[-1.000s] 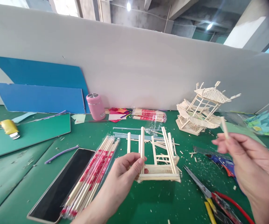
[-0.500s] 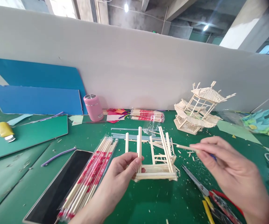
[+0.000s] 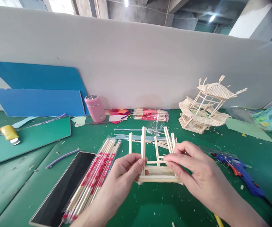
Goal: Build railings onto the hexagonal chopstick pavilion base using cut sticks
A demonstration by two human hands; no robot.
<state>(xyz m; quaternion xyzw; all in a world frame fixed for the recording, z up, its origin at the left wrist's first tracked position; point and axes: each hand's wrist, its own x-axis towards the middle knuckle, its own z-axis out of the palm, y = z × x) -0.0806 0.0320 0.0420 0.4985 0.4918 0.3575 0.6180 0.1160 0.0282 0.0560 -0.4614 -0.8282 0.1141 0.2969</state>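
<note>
My left hand (image 3: 131,170) is closed around the near left post of a small wooden stick frame (image 3: 159,179), which has several upright posts on a rectangular base. Between finger and thumb my right hand (image 3: 190,165) pinches a short wooden stick (image 3: 155,162). This stick lies level between the near posts, above the base, its left end close to the post in my left hand. Whether that end touches the post I cannot tell. My right fingers cover the stick's other end and part of the near right posts.
A blue glue gun (image 3: 241,175) lies to the right. Packed chopsticks (image 3: 95,176) and a dark framed panel (image 3: 64,189) are on the left. Behind stand a pink cup (image 3: 95,108) and a stick pagoda (image 3: 204,110). Clear glue sticks (image 3: 131,137) lie behind the frame.
My right hand has moved left and brought the short stick from the open right side to between the near posts. The glue gun now shows; my right arm covers the scissors' place.
</note>
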